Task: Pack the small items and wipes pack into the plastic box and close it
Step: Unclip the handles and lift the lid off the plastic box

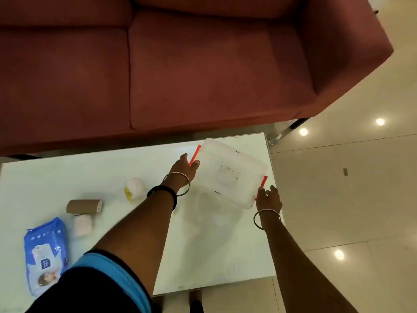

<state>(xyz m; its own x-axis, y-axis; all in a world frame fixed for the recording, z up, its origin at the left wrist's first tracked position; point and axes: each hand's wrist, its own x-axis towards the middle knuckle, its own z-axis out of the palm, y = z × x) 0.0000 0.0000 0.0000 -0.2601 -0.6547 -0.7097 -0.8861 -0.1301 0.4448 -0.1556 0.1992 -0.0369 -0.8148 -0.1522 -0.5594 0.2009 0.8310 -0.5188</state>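
A translucent plastic box [228, 172] with its lid on and red clips at both ends sits at the far right of the white table [112, 168]. My left hand [186, 169] grips its left end at the red clip. My right hand [268, 197] holds the right end at the other red clip. A blue wipes pack [45, 251] lies at the near left. A brown roll [83, 206], a small pink-white packet [83, 225] and a white roll with a yellow end [134, 189] lie on the table to the left of the box.
A dark red sofa [180, 64] stands just beyond the table. The table's right edge [276, 195] runs close to the box, with a glossy tiled floor [349, 199] beyond it. My blue-trimmed dark sleeve [101, 285] covers the near left.
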